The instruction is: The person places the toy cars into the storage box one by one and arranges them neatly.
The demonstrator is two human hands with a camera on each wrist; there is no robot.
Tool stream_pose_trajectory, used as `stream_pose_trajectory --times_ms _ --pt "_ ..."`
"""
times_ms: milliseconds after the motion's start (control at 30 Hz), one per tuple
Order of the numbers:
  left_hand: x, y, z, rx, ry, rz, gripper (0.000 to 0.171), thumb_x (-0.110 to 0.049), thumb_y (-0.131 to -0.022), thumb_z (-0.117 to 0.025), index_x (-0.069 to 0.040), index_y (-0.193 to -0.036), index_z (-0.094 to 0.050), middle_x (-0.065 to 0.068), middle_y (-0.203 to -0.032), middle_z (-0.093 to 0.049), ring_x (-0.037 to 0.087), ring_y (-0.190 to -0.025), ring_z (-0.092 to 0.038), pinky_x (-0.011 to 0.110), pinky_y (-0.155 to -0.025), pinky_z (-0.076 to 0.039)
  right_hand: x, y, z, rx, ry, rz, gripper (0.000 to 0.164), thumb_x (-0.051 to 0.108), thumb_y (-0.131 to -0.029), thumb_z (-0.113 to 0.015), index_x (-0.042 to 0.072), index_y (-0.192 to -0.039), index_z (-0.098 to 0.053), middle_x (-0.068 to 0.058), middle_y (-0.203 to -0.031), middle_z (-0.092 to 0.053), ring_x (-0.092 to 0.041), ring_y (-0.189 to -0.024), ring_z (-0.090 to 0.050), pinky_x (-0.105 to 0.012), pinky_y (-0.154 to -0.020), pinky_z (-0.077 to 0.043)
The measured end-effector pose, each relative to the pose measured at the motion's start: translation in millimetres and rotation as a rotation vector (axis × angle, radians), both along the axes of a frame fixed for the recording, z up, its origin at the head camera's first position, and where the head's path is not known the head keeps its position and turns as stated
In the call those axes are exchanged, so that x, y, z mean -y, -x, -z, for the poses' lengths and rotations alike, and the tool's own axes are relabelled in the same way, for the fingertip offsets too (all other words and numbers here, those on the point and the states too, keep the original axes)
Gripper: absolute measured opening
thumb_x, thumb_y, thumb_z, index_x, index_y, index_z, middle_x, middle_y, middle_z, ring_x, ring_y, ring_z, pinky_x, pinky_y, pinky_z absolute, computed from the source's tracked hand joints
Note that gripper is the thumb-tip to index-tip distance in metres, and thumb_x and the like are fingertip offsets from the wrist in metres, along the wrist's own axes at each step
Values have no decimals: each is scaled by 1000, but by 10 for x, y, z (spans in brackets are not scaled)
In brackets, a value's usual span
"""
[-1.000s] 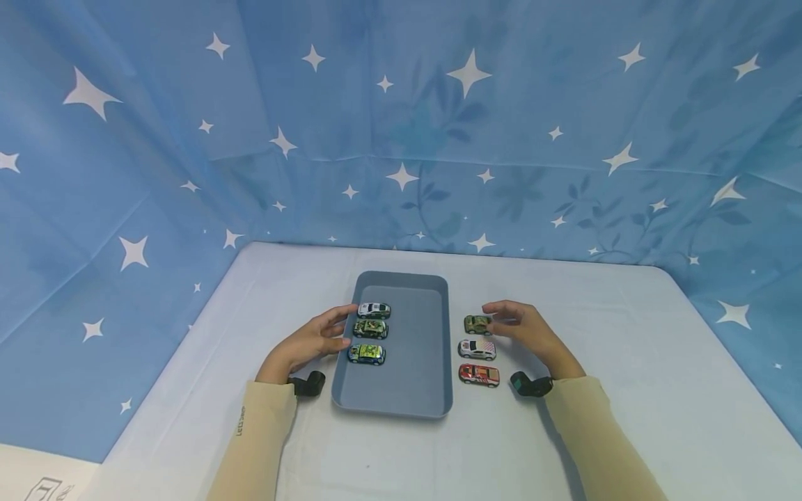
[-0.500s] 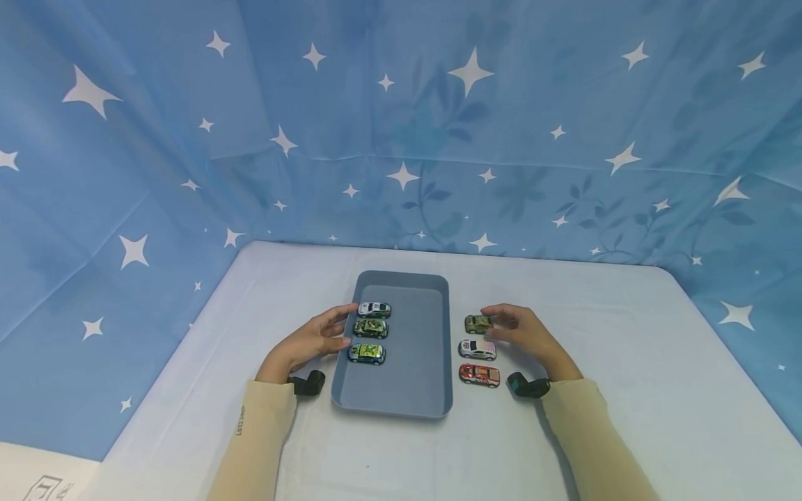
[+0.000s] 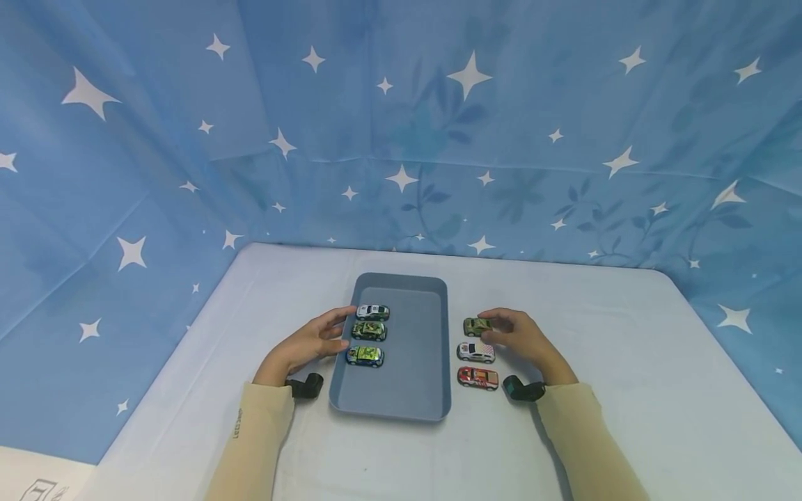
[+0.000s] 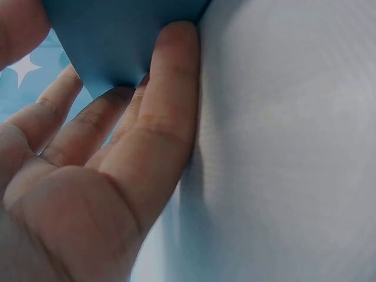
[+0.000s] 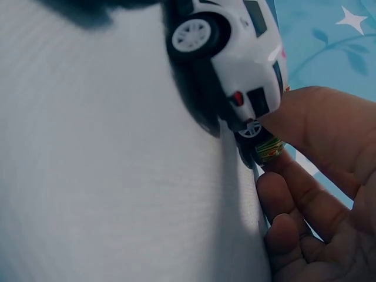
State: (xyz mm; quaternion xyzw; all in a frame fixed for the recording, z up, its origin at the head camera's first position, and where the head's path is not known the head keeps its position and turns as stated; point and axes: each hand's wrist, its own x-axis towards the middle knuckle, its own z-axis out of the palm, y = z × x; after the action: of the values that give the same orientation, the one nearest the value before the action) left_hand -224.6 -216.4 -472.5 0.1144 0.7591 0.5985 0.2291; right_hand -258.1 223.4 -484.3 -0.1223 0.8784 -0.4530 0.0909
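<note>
A grey-blue tray (image 3: 416, 362) holds a white toy car (image 3: 373, 312), a green camouflage toy car (image 3: 370, 330) and a lime-and-blue toy car (image 3: 365, 356) along its left side. My left hand (image 3: 310, 346) rests at the tray's left rim; in the left wrist view, its fingers (image 4: 173, 76) lie against the outer wall. My right hand (image 3: 523, 339) holds an olive camouflage toy car (image 3: 477, 326) by its right end, thumb on the near side, index finger on the far side. The white checkered toy car (image 5: 258, 64) partly hides it in the right wrist view.
On the table (image 3: 626, 334), right of the tray, a red toy car (image 3: 478, 378) lies nearest me in the column, below the white checkered one. A blue star-printed cloth (image 3: 401, 125) hangs behind and beside the table.
My right hand has moved slightly left and nearer me, its thumb and index finger closing round the olive car's end. The left hand and the tray stay in place.
</note>
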Motion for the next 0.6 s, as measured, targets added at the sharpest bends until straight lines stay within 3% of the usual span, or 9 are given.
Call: stream_pose_trajectory --times_ms 600 --pt "-7 -11 -11 0 7 -21 76 -5 -106 -67 -6 -171 -28 28 -178 -11 56 -160 -15 71 -123 -29 5 -42 39 -36 10 30 37 8 -97 -79 -4 -131 -72 -28 -139 -67 -56 -140 -54 -69 -118 -39"
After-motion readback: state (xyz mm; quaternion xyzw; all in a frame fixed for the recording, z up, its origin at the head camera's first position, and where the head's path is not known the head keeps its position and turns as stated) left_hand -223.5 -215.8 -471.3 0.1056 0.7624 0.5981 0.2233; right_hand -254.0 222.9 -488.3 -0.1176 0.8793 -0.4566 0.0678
